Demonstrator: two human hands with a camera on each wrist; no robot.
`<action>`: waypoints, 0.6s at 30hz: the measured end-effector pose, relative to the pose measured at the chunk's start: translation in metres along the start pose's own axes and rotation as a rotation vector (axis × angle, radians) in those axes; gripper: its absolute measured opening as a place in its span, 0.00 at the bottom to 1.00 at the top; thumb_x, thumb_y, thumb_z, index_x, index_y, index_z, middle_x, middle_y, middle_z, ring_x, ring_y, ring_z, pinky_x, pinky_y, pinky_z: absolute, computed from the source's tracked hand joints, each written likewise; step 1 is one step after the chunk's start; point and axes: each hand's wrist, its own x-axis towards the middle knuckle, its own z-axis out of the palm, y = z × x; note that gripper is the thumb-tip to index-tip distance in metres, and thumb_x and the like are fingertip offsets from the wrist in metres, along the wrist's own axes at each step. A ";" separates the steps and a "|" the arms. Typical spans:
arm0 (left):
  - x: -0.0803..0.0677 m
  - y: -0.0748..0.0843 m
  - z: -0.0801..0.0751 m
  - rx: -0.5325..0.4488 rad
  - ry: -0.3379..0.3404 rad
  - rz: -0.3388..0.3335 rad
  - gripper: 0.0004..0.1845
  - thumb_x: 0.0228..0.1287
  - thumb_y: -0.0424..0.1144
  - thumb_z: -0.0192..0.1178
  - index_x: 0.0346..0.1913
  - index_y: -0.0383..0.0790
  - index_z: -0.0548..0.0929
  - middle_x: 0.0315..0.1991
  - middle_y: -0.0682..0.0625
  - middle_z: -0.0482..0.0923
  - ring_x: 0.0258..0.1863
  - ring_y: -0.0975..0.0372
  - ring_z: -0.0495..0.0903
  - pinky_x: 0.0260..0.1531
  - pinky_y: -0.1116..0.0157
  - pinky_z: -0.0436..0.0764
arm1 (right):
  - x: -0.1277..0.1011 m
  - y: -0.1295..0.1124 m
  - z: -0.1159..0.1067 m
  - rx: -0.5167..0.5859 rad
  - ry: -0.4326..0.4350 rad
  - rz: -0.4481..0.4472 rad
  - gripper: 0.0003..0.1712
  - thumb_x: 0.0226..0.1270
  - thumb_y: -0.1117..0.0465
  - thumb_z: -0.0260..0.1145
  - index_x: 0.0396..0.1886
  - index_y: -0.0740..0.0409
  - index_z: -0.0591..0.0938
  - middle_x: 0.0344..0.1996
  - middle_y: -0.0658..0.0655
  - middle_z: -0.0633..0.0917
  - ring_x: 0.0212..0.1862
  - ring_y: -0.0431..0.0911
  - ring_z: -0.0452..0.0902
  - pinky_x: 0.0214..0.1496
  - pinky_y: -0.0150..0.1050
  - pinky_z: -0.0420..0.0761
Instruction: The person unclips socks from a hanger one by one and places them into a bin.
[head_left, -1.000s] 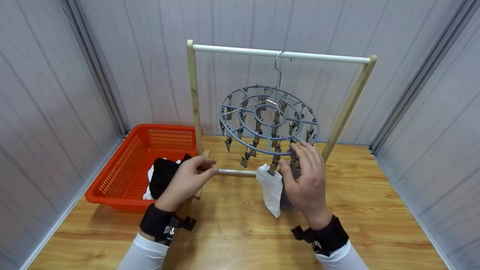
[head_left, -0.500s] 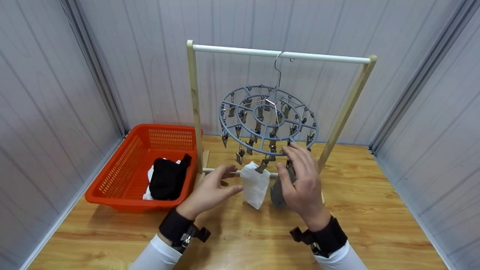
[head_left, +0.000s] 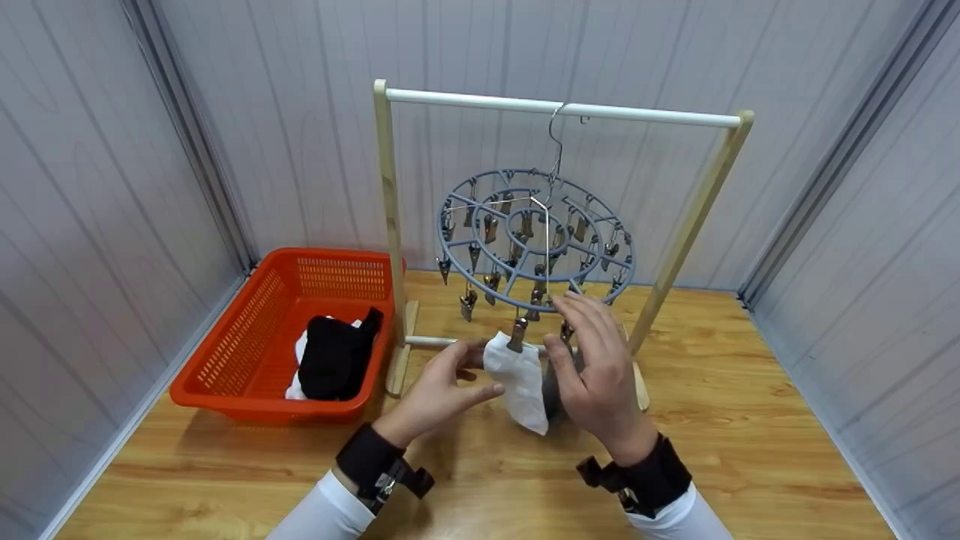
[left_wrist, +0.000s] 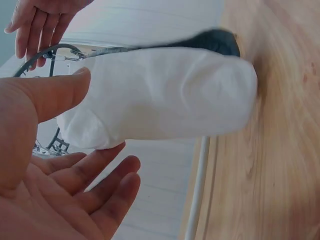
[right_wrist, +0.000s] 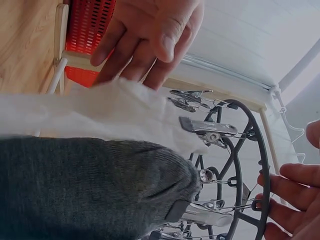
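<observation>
A white sock [head_left: 517,386] hangs by one metal clip [head_left: 517,334] from the front of a round grey-blue clip hanger [head_left: 480,280]. My left hand [head_left: 442,386] is at the sock's left edge, thumb in front and fingers spread and relaxed; the left wrist view shows the thumb tip overlapping the sock's upper part. With loosely bent fingers my right hand [head_left: 600,375] reaches up to the ring's front rim, its fingertips right at the ring in the right wrist view. A dark grey sock [right_wrist: 90,185] is clipped beside the white one, mostly hidden behind my right hand in the head view.
The hanger hooks over the white top bar [head_left: 480,100] of a wooden-legged rack [head_left: 388,210]. To the left, an orange basket [head_left: 217,337] holds black fabric [head_left: 330,360] over something white. Several unused clips dangle from the ring. Pale panels wall the wooden table [head_left: 735,442].
My left hand has moved right, from beside the basket to the white sock. The hanger has turned, and the sock has swung left. My right hand has shifted slightly left along the rim.
</observation>
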 end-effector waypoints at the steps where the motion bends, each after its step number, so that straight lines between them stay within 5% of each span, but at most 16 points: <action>1: 0.000 0.000 0.000 -0.008 0.001 -0.004 0.37 0.69 0.38 0.80 0.75 0.30 0.76 0.63 0.40 0.86 0.62 0.49 0.84 0.65 0.45 0.82 | 0.000 0.000 0.000 -0.002 0.002 -0.002 0.27 0.80 0.64 0.68 0.74 0.67 0.81 0.72 0.64 0.83 0.76 0.63 0.74 0.84 0.64 0.60; 9: -0.001 -0.003 0.001 -0.082 -0.031 -0.028 0.32 0.68 0.35 0.80 0.71 0.31 0.80 0.59 0.41 0.87 0.53 0.51 0.88 0.53 0.55 0.89 | -0.001 -0.003 0.002 0.026 -0.011 -0.017 0.28 0.80 0.63 0.69 0.75 0.65 0.80 0.72 0.63 0.83 0.77 0.62 0.73 0.84 0.62 0.62; 18: -0.001 -0.001 0.001 -0.126 -0.013 -0.043 0.30 0.66 0.28 0.78 0.68 0.27 0.80 0.55 0.41 0.87 0.51 0.53 0.89 0.52 0.58 0.89 | -0.001 -0.004 0.004 0.064 0.046 -0.093 0.27 0.82 0.59 0.68 0.73 0.67 0.81 0.70 0.65 0.84 0.73 0.63 0.76 0.82 0.52 0.67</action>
